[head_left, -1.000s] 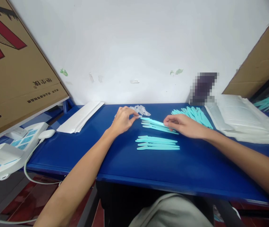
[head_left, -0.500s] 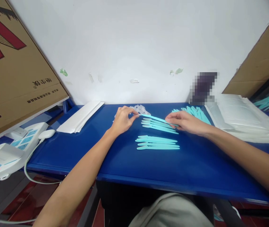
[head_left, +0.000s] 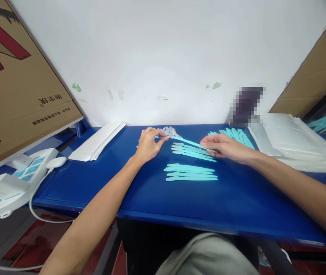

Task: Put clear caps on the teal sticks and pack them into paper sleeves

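A turquoise eyebrow razor [head_left: 188, 141] is held by its handle end in my right hand [head_left: 218, 146], thumb and fingers pinched together. Its blade end points left, towards my left hand [head_left: 150, 144]. Thumb and forefinger of that hand close on a small clear blade cap [head_left: 169, 136] at the razor's tip; how far the cap covers the blade is too small to tell. Just beneath the held razor lies a row of several razors [head_left: 193, 152] with pale tips. Nearer the front edge is a second group of turquoise razors [head_left: 191, 176]. Behind my left hand sits a pile of clear caps [head_left: 172, 131].
More razors [head_left: 239, 136] are heaped behind my right hand. White plastic packets [head_left: 289, 141] lie on the right of the blue table [head_left: 157, 202]. At left are a flat white stack [head_left: 96, 143], a power strip [head_left: 34, 170] with a cable, and a cardboard box [head_left: 16, 76].
Both hands keep almost the same place and grip. The razor's blade end has shifted very slightly between them; the rows on the table look the same.
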Action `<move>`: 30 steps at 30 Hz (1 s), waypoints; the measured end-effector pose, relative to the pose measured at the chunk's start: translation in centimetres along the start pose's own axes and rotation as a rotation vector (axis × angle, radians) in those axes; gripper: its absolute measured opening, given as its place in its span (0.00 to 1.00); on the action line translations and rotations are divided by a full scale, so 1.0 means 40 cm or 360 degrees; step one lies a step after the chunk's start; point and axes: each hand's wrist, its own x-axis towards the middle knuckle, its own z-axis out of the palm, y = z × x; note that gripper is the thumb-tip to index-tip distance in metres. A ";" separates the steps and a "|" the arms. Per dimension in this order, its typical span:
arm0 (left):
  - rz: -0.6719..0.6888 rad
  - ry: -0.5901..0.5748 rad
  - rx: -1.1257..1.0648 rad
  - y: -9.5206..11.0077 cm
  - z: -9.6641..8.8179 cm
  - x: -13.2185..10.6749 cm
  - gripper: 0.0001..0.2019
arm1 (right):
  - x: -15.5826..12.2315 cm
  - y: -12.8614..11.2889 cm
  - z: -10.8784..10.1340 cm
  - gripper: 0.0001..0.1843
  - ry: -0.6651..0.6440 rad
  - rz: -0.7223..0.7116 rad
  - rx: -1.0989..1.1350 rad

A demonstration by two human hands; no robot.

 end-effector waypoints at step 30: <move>-0.0112 0.0159 -0.0538 0.007 0.017 -0.002 0.06 | 0.009 0.012 -0.010 0.20 0.0020 -0.0016 0.0045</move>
